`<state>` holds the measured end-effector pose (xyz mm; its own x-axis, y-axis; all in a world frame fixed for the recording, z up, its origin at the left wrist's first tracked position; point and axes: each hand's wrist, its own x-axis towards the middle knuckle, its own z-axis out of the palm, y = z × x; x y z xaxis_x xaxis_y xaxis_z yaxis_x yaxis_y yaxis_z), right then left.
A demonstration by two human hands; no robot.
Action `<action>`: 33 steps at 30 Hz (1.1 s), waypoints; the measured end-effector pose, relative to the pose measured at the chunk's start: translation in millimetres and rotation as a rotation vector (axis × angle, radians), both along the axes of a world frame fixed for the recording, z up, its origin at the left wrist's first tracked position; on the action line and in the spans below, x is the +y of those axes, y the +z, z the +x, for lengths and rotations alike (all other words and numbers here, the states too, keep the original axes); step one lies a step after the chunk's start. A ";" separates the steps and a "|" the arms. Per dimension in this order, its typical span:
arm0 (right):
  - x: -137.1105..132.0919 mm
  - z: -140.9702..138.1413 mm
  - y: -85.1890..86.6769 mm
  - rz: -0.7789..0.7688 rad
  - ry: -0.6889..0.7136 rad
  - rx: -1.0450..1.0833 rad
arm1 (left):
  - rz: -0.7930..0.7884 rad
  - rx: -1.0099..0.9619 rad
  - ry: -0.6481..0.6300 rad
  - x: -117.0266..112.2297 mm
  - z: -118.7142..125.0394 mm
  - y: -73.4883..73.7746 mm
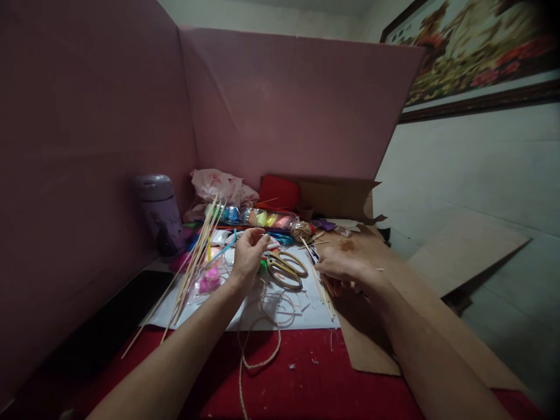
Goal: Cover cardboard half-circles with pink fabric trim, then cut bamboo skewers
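My left hand (250, 252) hovers over the middle of the table, thumb and fingertips pinched together. Whatever lies between them is too small to make out. Just right of it lie gold-handled scissors (286, 271), their blades partly hidden. My right hand (340, 265) is curled at the edge of the cardboard, over short thin wooden sticks (326, 297) and beside a small dark blue object (313, 254). Its fingertips are mostly hidden, so what they grip is unclear. A loose length of twine (262, 363) loops below my left hand and runs toward the front edge.
Long wooden sticks (192, 271) lean at left beside a purple bottle (160, 216) and a black flat object (118, 315). Packets of coloured clay (266, 219) and a twine ball (301, 230) lie behind. Cardboard (406, 309) covers the right; pink panels (284, 105) enclose the back and left.
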<state>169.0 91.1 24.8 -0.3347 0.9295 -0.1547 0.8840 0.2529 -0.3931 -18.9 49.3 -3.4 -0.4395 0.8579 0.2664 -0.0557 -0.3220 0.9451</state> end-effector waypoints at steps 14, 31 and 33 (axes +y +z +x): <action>19.4 1.4 -14.3 -0.078 0.058 -0.194 | -0.050 0.087 0.029 6.0 -10.4 -6.8; 14.6 -1.8 -12.8 0.153 0.098 -0.190 | -0.295 0.925 0.564 3.0 -52.5 10.1; 15.5 -3.6 -13.1 0.221 0.098 -0.159 | -0.545 1.208 0.713 -0.7 -63.5 15.0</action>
